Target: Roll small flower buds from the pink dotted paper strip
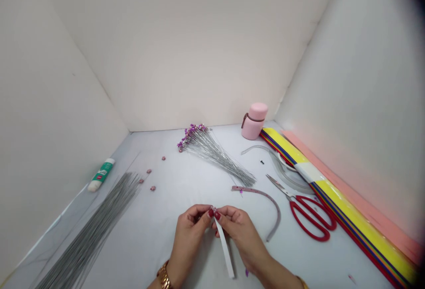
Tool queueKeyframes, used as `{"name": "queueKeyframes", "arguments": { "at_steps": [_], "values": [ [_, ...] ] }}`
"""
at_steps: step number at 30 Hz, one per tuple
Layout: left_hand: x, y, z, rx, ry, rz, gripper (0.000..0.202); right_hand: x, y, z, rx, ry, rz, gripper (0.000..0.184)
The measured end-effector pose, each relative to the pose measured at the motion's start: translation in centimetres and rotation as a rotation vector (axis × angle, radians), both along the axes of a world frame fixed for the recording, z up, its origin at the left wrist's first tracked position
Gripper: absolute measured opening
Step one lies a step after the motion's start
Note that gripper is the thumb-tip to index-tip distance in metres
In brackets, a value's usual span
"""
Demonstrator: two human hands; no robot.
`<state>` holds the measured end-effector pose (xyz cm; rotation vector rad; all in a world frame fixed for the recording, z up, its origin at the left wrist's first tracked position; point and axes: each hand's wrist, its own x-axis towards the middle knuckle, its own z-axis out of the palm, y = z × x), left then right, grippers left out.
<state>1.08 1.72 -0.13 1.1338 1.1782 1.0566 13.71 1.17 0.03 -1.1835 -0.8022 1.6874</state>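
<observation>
Left hand: the left hand (190, 234) pinches the top of a white strip (224, 247) between thumb and fingertips, with a gold wristwatch (164, 275) on its wrist.

Right hand: the right hand (241, 236) meets the left at the strip's top end, its red-nailed fingertips (217, 215) pressed against the same spot. A gold bangle (302, 282) shows at its wrist.

Grip: both hands hold narrow pinches, fingertips almost touching, closed on the strip.

Held piece: the strip hangs down from the pinch, in front of the person, above the white worktop (159, 253). A small glinting tip (213, 210) shows at its top, too small to identify.

Right of the hands: a curved stem wrapped in pink patterned tape (265, 199) lies just beside the right hand. Beyond it are red-handled scissors (310, 218), a clear plastic strip (285, 175) and a tiny black piece (262, 162).

Right edge: a stack of yellow, blue and red paper strips (348, 209) lies beside a salmon-pink strip (361, 191).

Back: a bundle of purple-tipped wire stems (207, 149) lies near a pink lidded jar (254, 121).

Left: a bundle of bare grey wires (89, 229), a green-and-white glue tube (101, 175) and small pink buds (149, 171) lie well apart from the hands.
</observation>
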Motion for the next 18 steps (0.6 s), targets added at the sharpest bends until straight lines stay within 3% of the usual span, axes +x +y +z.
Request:
{"name": "queueKeyframes", "arguments": {
  "at_steps": [9,13,18],
  "values": [
    [-0.03,-0.13,-0.13,0.007,0.063,0.036,0.016,0.01,0.09,-0.21,0.065,-0.080,0.040,0.029],
    [-0.40,-0.34,-0.11,0.114,0.161,0.049,0.013,-0.08,0.07,-0.11,0.073,-0.057,0.055,0.031],
    [-0.67,-0.47,0.17,0.266,0.236,-0.040,0.014,0.01,0.04,-0.39,0.054,-0.018,0.028,0.031]
  ]
}}
